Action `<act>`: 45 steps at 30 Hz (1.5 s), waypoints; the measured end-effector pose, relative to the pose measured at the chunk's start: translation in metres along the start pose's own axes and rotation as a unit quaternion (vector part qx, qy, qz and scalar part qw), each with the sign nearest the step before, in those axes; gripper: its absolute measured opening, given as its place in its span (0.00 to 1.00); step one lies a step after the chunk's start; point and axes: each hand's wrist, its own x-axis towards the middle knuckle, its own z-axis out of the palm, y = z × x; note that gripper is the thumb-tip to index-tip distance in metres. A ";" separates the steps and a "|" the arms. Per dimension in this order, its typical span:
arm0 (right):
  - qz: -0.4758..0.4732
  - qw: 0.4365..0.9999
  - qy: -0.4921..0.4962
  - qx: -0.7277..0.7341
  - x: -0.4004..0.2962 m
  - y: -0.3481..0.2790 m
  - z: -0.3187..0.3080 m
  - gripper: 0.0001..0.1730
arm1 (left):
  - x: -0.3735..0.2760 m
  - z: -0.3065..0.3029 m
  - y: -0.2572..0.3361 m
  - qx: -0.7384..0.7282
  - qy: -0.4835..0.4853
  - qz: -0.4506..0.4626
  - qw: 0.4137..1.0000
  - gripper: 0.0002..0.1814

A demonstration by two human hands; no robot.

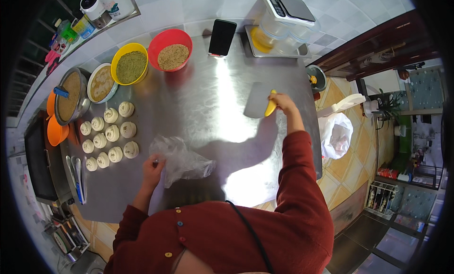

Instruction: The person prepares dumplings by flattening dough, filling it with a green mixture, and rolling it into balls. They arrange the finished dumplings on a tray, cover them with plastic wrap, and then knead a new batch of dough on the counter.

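My right hand (283, 103) grips the yellow handle of a bench scraper (257, 100), its grey blade on or close above the steel table at the right. At the near left, my left hand (153, 169) pinches the edge of a crumpled clear plastic bag (182, 162), which spreads over the table to its right. Several rolled dough pieces (112, 133) with swirled tops stand in rows to the left of that hand. Long metal utensils (78, 178), perhaps tongs or spoons, lie at the table's left edge.
Along the back left stand a red bowl (175, 56), a yellow bowl (130, 66), a white bowl (103, 83) and a steel bowl (82, 105) with fillings. A phone (222, 38) stands upright behind. A kitchen scale (294, 7) tops containers on a metal tray (260, 54). A lined bin (337, 135) stands right.
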 end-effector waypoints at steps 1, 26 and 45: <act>-0.040 0.997 0.059 0.039 0.003 0.000 -0.013 0.19 | 0.001 -0.001 0.000 0.027 -0.008 -0.001 1.000 0.05; -0.399 0.876 -0.266 -0.060 -0.197 -0.119 0.247 0.35 | -0.029 -0.022 0.024 -0.051 0.192 0.030 0.980 0.07; -0.391 0.893 -0.223 -0.025 -0.297 -0.209 0.354 0.07 | -0.055 -0.203 0.024 -0.260 0.082 0.132 0.953 0.11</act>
